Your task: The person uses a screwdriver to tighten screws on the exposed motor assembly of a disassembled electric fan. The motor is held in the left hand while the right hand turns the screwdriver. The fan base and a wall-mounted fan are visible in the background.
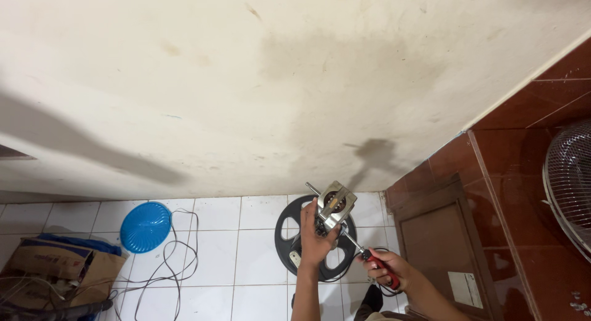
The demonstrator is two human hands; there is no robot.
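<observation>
A boxy silver metal motor block is gripped by the left hand; it is judged heavy, rigid, best held by its frame. A red-handled screwdriver is clasped in the right hand, fingers closed round its handle.

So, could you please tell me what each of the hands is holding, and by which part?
The left hand grips the metal fan motor around its lower body. The right hand holds a screwdriver by its red handle, with the shaft pointing at the motor.
</observation>
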